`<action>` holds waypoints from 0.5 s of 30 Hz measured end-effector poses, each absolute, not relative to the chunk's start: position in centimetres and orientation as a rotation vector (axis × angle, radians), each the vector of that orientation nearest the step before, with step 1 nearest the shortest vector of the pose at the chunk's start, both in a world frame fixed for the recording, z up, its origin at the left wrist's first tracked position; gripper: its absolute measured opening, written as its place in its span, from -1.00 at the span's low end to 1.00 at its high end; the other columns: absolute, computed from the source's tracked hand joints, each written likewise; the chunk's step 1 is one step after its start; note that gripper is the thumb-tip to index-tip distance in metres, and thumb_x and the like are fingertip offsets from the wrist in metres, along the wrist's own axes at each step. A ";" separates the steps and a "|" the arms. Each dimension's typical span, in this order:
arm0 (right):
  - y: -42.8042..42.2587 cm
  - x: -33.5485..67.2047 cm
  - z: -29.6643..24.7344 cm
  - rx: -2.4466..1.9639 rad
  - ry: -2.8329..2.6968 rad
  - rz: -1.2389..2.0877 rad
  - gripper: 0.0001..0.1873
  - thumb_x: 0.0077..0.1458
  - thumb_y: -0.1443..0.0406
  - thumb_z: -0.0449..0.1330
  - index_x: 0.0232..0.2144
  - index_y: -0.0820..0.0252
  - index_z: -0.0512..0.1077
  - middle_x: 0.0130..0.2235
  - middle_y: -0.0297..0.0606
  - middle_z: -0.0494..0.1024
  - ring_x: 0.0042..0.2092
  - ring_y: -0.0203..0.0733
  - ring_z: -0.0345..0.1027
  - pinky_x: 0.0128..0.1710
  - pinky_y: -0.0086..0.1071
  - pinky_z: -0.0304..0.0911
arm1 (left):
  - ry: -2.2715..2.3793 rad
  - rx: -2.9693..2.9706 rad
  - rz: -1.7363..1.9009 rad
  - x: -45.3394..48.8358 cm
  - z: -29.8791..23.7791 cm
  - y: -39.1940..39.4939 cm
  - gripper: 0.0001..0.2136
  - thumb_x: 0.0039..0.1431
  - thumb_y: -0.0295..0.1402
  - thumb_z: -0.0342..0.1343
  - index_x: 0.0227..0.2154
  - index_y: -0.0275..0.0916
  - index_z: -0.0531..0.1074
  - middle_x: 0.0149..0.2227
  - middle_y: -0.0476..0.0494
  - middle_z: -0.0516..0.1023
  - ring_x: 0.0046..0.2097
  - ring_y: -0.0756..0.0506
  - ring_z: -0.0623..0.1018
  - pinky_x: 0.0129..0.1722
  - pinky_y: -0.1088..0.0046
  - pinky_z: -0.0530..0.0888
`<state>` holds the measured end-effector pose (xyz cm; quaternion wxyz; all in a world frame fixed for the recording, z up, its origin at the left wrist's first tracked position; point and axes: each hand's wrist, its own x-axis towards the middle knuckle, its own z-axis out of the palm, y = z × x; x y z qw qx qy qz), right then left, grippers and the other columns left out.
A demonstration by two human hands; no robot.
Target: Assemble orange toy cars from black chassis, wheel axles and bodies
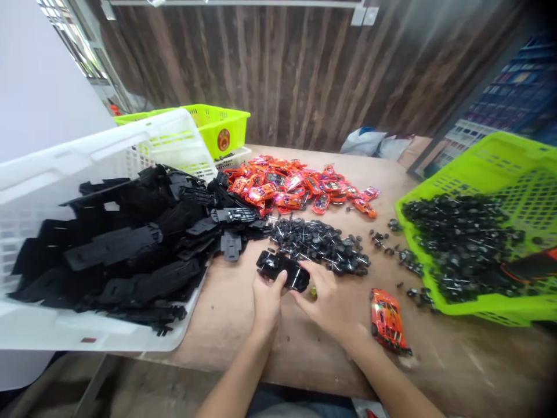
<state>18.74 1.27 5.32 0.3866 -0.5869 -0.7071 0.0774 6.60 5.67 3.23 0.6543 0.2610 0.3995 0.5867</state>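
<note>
Both my hands hold a black toy car chassis [282,269] just above the wooden table [243,325]. My left hand [266,302] grips its near left end with the thumb on top. My right hand [324,299] pinches its right end, fingers curled. Behind the chassis lies a heap of black wheel-and-axle sets [319,241]. An orange toy car body [386,319] lies on the table to the right of my right hand.
A tipped white crate [52,168] spills black chassis plates [130,249] on the left. A pile of orange car bodies [296,186] lies farther back. A green basket [500,174] of black wheels stands at the right, another green basket [217,125] at the back.
</note>
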 end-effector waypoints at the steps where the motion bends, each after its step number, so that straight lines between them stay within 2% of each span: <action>1: 1.1 18.5 4.9 -1.495 -1.794 0.194 -0.45 0.01 0.26 0.21 0.08 0.12 0.25 0.05 -0.09 0.41 0.11 0.08 0.26 0.10 -0.01 0.20 | 0.912 0.601 1.330 6.7 3.2 5.5 -0.48 -0.15 -0.35 0.33 -0.08 -0.27 0.31 -0.02 -0.28 0.50 -0.05 -0.20 0.54 -0.23 0.39 0.54; 3: 1.0 18.6 4.4 -1.487 -1.774 0.248 -0.42 0.00 0.29 0.20 0.10 0.09 0.22 0.07 -0.10 0.38 0.13 0.09 0.23 0.12 -0.01 0.20 | 0.921 0.601 1.314 6.8 3.1 5.4 -0.48 -0.16 -0.35 0.34 -0.09 -0.28 0.32 -0.04 -0.29 0.51 -0.06 -0.21 0.55 -0.25 0.40 0.54; 6: 1.0 18.7 4.1 -1.455 -1.759 0.356 -0.37 -0.01 0.33 0.20 0.12 -0.07 0.18 0.06 -0.17 0.37 0.13 0.06 0.24 0.13 -0.03 0.23 | 0.938 0.570 1.300 6.5 2.7 5.5 -0.48 -0.17 -0.35 0.35 -0.10 -0.28 0.33 -0.04 -0.28 0.50 -0.08 -0.21 0.55 -0.28 0.41 0.54; 9: 2.7 19.9 4.7 -1.474 -1.779 0.428 -0.31 -0.08 0.23 0.30 0.11 -0.16 0.18 0.09 -0.24 0.35 0.13 0.01 0.26 0.10 -0.12 0.28 | 0.956 0.548 1.285 6.1 2.4 5.9 -0.47 -0.15 -0.35 0.35 -0.07 -0.27 0.33 -0.05 -0.26 0.51 -0.09 -0.19 0.56 -0.26 0.41 0.54; 10: 4.1 20.9 5.2 -1.525 -1.770 0.423 -0.32 -0.08 0.18 0.31 0.10 -0.12 0.19 0.09 -0.24 0.37 0.11 -0.02 0.28 0.06 -0.18 0.32 | 0.958 0.548 1.270 6.0 2.3 6.1 -0.48 -0.14 -0.35 0.34 -0.07 -0.27 0.32 -0.04 -0.27 0.51 -0.09 -0.19 0.57 -0.25 0.40 0.54; 12: 7.9 24.1 6.6 -1.687 -1.688 0.344 -0.47 0.03 0.11 0.22 0.05 0.04 0.26 0.01 -0.20 0.45 0.01 -0.10 0.38 -0.05 -0.28 0.38 | 0.962 0.539 1.243 5.7 2.1 6.3 -0.49 -0.11 -0.35 0.33 -0.06 -0.26 0.32 -0.02 -0.27 0.51 -0.08 -0.18 0.56 -0.24 0.41 0.54; 14: 12.3 28.2 8.6 -1.820 -1.557 0.205 -0.68 0.20 0.16 0.04 -0.07 0.21 0.36 -0.11 -0.13 0.52 -0.08 -0.12 0.42 -0.09 -0.26 0.38 | 0.968 0.510 1.220 5.5 1.8 6.5 -0.50 -0.13 -0.37 0.33 -0.08 -0.26 0.33 -0.01 -0.28 0.50 -0.05 -0.18 0.55 -0.20 0.42 0.53; 15: 14.3 30.3 9.5 -1.877 -1.487 0.119 -0.69 0.22 0.19 0.03 -0.10 0.26 0.38 -0.14 -0.12 0.52 -0.10 -0.12 0.42 -0.08 -0.21 0.36 | 0.966 0.493 1.212 5.5 1.5 6.5 -0.50 -0.15 -0.37 0.34 -0.09 -0.27 0.33 -0.02 -0.28 0.51 -0.04 -0.18 0.55 -0.17 0.41 0.52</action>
